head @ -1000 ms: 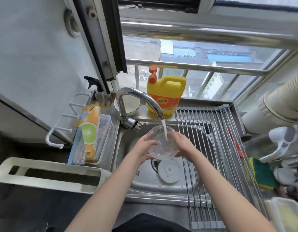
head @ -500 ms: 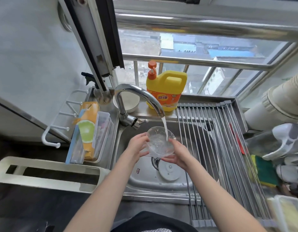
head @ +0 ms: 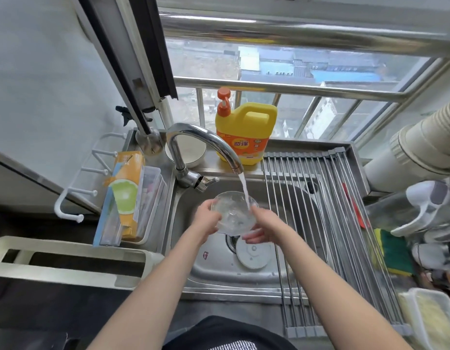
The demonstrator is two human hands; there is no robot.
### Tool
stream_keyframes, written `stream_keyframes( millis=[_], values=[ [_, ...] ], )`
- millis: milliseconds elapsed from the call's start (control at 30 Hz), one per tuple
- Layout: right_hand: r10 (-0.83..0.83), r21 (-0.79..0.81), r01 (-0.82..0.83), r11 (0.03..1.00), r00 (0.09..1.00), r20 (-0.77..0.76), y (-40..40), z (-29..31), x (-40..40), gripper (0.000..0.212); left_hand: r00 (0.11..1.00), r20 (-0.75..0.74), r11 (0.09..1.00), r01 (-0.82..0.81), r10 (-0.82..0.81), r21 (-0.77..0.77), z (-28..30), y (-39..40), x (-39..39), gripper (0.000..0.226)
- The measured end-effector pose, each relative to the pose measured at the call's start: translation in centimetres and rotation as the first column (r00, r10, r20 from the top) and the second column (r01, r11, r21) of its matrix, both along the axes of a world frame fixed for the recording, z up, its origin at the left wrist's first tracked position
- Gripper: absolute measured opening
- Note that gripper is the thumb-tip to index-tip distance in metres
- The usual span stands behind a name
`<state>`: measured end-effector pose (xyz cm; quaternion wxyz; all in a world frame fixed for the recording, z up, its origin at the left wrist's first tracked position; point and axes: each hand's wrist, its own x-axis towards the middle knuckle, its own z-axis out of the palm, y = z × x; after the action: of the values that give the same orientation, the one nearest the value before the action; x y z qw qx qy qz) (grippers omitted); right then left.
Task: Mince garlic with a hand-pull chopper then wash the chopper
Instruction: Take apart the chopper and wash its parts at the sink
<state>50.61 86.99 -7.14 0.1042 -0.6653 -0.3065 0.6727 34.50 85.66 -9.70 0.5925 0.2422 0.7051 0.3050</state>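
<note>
- Since a second ago, the clear chopper bowl (head: 234, 213) has tipped and turned a little under the tap, while both hands have shifted round it; the right hand (head: 263, 227) now sits lower, cupping the bowl from beneath, where before it was at the side.
- Left hand (head: 206, 215) grips the bowl's left rim, fingers curled over the edge; right hand's fingers curl under the base, tips showing below the plastic.
- Bowl sits at frame centre, held above the sink (head: 219, 271), touching neither its floor nor its walls.
- Water stream (head: 245, 190) from the faucet (head: 206, 140) falls into the bowl's right half, so I judge the rinse is under way and the mincing part is done.
- Chopper lid (head: 253, 256) lies flat on the sink floor just below the hands, beside the drain; it probably wants washing too.
- Room: open sink floor lies toward the lower frame, below the lid; the faucet spout arches close above the bowl's upper left, so lifting straight up risks a knock.
- Right of the hands, the roll-up drying rack (head: 317, 223) covers that side of the sink, its nearest rod just beside the right wrist; it looks a fair place to set rinsed parts.
- Yellow detergent bottle (head: 246, 133) stands on the ledge behind the faucet, well apart from the hands.
- Wet plastic may slip; a two-handed hold seems sensible.
</note>
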Motion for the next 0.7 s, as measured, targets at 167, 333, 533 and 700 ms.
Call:
stream_keyframes(
  millis=[167,333,533,700],
  values=[
    [-0.288,0.199,0.316,0.928,0.945,-0.155,-2.7,-2.7,-0.1,0.033,0.934,-0.294,0.937,0.271,-0.201,0.219,0.8,1.0,0.0,0.063],
    [-0.116,0.612,-0.055,0.789,0.965,0.236,-1.4,-1.4,-0.3,0.028,0.950,-0.248,0.973,0.217,-0.192,0.075,-0.4,-0.2,-0.2,0.037],
    [0.038,-0.029,-0.037,0.999,0.998,0.054,-0.4,-0.9,0.7,0.041,0.869,-0.314,0.924,0.365,-0.383,-0.115,1.0,0.2,-0.4,0.027],
    [-0.250,0.349,0.257,0.901,0.966,-0.067,-2.0,-3.1,-0.4,0.025,0.860,-0.390,0.907,0.402,-0.328,0.125,0.6,1.0,-0.5,0.047]
  ],
)
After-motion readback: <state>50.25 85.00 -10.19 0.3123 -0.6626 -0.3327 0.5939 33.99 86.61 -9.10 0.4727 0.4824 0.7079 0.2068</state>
